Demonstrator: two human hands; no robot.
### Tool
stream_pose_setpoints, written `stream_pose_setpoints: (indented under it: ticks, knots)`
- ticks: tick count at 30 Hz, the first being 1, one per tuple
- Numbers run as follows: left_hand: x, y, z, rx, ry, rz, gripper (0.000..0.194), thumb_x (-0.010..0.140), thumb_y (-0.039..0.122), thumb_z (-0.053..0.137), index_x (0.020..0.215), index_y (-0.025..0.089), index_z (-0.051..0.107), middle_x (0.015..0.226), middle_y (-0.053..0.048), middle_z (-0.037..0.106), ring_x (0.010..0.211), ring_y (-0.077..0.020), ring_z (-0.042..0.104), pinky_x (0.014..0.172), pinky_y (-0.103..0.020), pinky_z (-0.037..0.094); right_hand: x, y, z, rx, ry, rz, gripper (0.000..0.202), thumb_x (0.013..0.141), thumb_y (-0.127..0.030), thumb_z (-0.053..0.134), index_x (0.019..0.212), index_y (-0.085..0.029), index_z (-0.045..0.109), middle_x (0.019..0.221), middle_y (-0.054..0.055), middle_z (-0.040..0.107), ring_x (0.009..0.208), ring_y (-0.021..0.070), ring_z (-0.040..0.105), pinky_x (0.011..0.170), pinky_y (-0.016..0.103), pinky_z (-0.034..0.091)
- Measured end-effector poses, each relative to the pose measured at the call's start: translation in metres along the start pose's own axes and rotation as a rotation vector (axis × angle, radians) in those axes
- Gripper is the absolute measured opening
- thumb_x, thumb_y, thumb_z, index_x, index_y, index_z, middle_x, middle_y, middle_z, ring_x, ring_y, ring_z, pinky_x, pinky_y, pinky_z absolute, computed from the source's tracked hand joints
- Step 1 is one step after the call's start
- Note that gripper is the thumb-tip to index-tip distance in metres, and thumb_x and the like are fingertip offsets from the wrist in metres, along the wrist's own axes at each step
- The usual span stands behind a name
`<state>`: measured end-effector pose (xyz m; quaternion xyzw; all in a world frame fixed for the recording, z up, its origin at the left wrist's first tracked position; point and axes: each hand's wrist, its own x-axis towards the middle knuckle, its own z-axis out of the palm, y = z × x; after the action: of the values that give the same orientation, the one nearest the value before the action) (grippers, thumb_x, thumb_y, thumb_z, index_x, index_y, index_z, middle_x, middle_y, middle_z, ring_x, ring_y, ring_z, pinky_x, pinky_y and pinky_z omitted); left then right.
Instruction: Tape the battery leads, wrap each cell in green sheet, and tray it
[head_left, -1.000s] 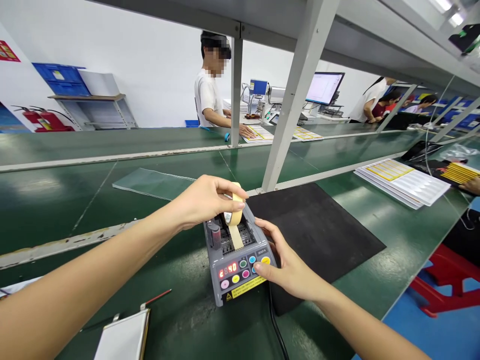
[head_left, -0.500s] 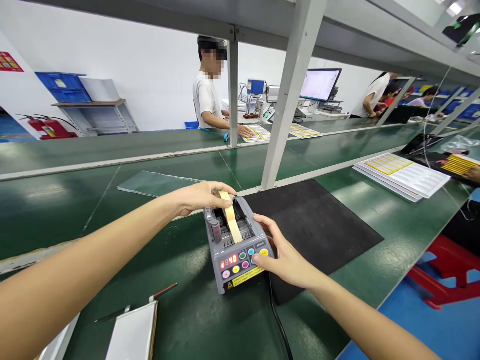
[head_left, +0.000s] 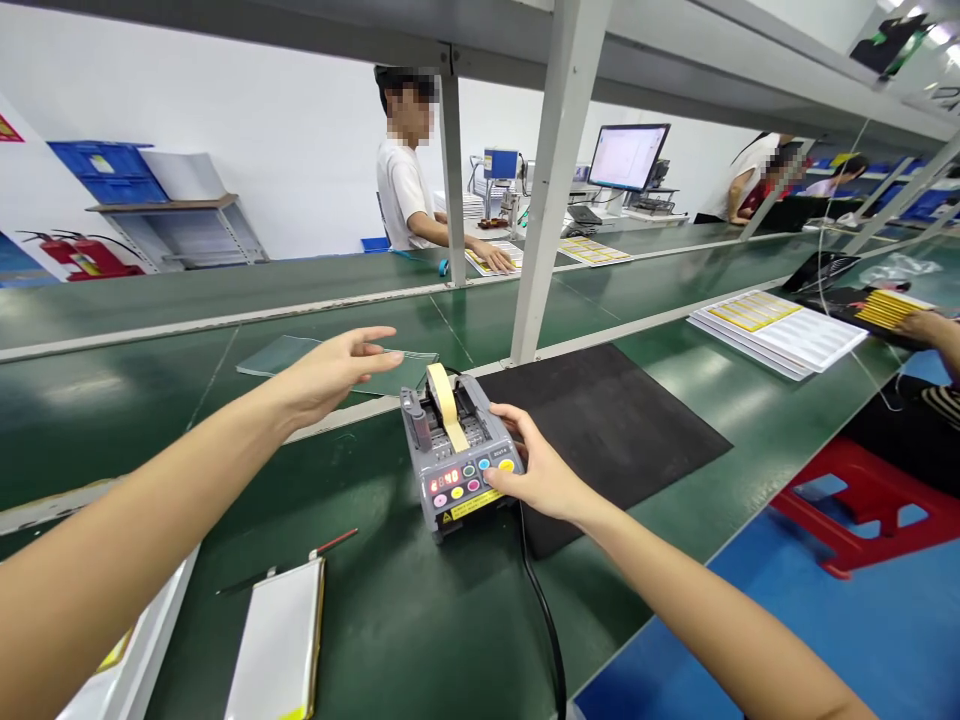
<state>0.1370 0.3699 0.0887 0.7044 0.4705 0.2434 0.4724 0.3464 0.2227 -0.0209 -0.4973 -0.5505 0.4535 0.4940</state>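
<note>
On the green counter, the grey plastic tape dispenser with coloured round buttons and a lit red display stands at the left edge of a flat black mat. A black power cable runs from it toward the near edge. Behind it rises a slanting pale metal post, which cuts across the view of the far counter. A clear plastic sheet lies behind the left hand, partly covered by it. Nearer, left of the cable, is a flat white rectangular pack with a thin red lead and a thin black lead at its far end. White printed sheets with yellow frames lie stacked beyond the mat to the right. Across the counter, a person in a white shirt rests a hand on more sheets.

The roll of cream tape sits in the top of the dispenser, its strip running down toward the front. The right hand is clamped on the dispenser's right front corner, thumb on the button panel and covering part of it, fingers along the side.

Half a second ago the left hand was touching the roll; now it is drawn off to the left, holding nothing, its thumb and fingers apart. A second ago it held the roll raised over the dispenser.
</note>
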Motion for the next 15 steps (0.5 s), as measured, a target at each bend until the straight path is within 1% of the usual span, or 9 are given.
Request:
stream_pose_setpoints:
  ticks: [2, 4, 8, 11, 13, 15]
  knots:
    - [-0.027, 0.005, -0.004, -0.007, 0.030, 0.005, 0.060, 0.076, 0.047, 0.064, 0.129, 0.023, 0.048, 0.117, -0.004, 0.050, 0.109, -0.0200, 0.047, 0.090, -0.026, 0.036, 0.000, -0.002, 0.001, -0.009, 0.012, -0.008, 0.071, 0.071, -0.023, 0.070, 0.131, -0.026, 0.033, 0.131, 0.008, 0.046, 0.111, 0.0220, 0.053, 0.098, 0.040, 0.042]
    - [-0.057, 0.010, -0.004, -0.012, 0.040, -0.001, 0.056, 0.078, 0.044, 0.064, 0.128, 0.023, 0.049, 0.115, -0.004, 0.052, 0.109, -0.0194, 0.047, 0.091, -0.025, 0.036, -0.001, -0.004, 0.002, -0.015, 0.016, -0.020, 0.070, 0.071, -0.023, 0.070, 0.130, -0.025, 0.034, 0.130, 0.008, 0.047, 0.110, 0.0219, 0.053, 0.098, 0.040, 0.042]
    - [-0.111, 0.011, 0.003, 0.005, 0.034, -0.032, 0.046, 0.079, 0.043, 0.064, 0.122, 0.030, 0.052, 0.116, 0.000, 0.056, 0.116, -0.0200, 0.046, 0.097, -0.024, 0.033, -0.004, -0.005, 0.001, -0.006, 0.012, -0.054, 0.068, 0.071, -0.023, 0.069, 0.130, -0.023, 0.035, 0.129, 0.009, 0.047, 0.110, 0.0220, 0.053, 0.097, 0.039, 0.043]
    - [-0.143, 0.000, 0.016, 0.008, 0.004, -0.080, 0.043, 0.077, 0.046, 0.065, 0.116, 0.033, 0.055, 0.122, 0.001, 0.056, 0.116, -0.0223, 0.048, 0.096, -0.028, 0.037, -0.005, -0.004, 0.001, 0.005, 0.008, -0.061, 0.068, 0.071, -0.024, 0.069, 0.130, -0.024, 0.035, 0.130, 0.009, 0.046, 0.108, 0.0216, 0.055, 0.094, 0.039, 0.045]
    - [-0.160, -0.011, 0.027, -0.014, -0.033, -0.089, 0.045, 0.074, 0.048, 0.067, 0.113, 0.031, 0.056, 0.120, -0.002, 0.058, 0.115, -0.0249, 0.050, 0.094, -0.032, 0.041, -0.005, -0.002, 0.001, 0.010, 0.018, -0.075, 0.068, 0.071, -0.025, 0.069, 0.130, -0.023, 0.036, 0.129, 0.009, 0.048, 0.111, 0.0215, 0.054, 0.095, 0.038, 0.044]
    - [-0.176, -0.023, 0.041, -0.041, -0.084, -0.085, 0.046, 0.072, 0.050, 0.068, 0.111, 0.029, 0.058, 0.114, -0.005, 0.061, 0.110, -0.0265, 0.053, 0.092, -0.035, 0.044, -0.005, 0.000, 0.001, 0.019, 0.029, -0.092, 0.067, 0.070, -0.025, 0.070, 0.129, -0.022, 0.037, 0.128, 0.009, 0.049, 0.115, 0.0213, 0.051, 0.097, 0.037, 0.043]
